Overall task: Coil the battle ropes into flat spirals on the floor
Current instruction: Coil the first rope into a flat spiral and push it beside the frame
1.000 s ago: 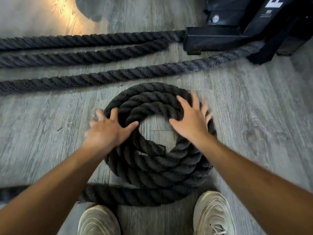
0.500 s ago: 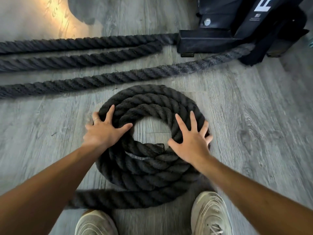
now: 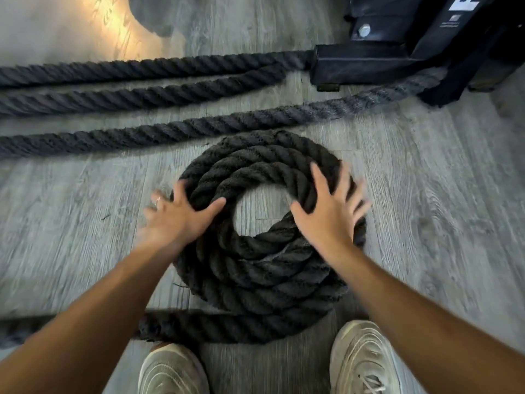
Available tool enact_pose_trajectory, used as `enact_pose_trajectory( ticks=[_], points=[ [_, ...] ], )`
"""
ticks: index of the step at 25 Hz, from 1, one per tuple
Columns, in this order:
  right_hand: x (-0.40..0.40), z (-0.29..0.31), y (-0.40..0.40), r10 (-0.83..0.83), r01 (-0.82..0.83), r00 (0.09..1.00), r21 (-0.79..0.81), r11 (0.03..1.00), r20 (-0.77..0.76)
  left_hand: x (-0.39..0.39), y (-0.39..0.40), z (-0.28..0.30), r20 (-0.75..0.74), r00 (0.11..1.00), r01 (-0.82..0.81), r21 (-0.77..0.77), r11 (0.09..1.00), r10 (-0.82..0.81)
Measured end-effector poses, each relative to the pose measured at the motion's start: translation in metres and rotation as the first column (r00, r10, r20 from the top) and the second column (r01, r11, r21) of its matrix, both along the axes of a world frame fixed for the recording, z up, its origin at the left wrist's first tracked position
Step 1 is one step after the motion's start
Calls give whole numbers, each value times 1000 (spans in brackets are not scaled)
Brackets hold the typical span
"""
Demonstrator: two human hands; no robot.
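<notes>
— Comparing with half a second back, what differs?

— The right hand (image 3: 326, 217) has slid up the right side of the coil (image 3: 264, 231); its fingers now reach farther toward the far outer turns and are motion-blurred. The left hand (image 3: 176, 217) sits on much the same left-side spot, its thumb lying over the inner turn at the edge of the centre gap.

— And how are the hands set?

— Both are flat, palms down, fingers fanned out over the rope, gripping nothing. A ring (image 3: 157, 199) shows on one left finger.

— How does the coil look?

— Dark, thick twisted rope wound in roughly three turns around a bare patch of floor (image 3: 426, 209) in the middle. It lies on the grey wood-look planks straight ahead of the two pale shoes (image 3: 363, 362). The inner end crosses over a turn on the near side, so it is not wholly flat there. The loose tail (image 3: 199, 327) leaves the near edge and runs off left under the left forearm.

— Beyond it?

— Three straight rope runs (image 3: 142, 135) stretch across toward a black machine base (image 3: 369, 64) at upper right.
</notes>
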State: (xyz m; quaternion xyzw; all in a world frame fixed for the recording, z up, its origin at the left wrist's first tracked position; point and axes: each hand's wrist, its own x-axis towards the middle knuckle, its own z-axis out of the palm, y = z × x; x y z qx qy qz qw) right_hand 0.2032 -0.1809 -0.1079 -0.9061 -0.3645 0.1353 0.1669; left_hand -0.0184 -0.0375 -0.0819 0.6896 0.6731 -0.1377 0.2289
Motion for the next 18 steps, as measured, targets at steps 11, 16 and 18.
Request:
enact_pose_trajectory(
  ticks=[11,16,18],
  points=[
    [-17,-8,-50,-26,5,993,-180,984,-114,25,21,-4,-143,962,235,-7,972,-233],
    [60,9,10,334,-389,892,-140,911,-306,-16,-31,-1,-111,994,-1,-113,994,-12],
    [75,17,33,394,-469,844,-145,871,-363,-31,-46,1,15,994,-103,-210,972,109]
  ],
)
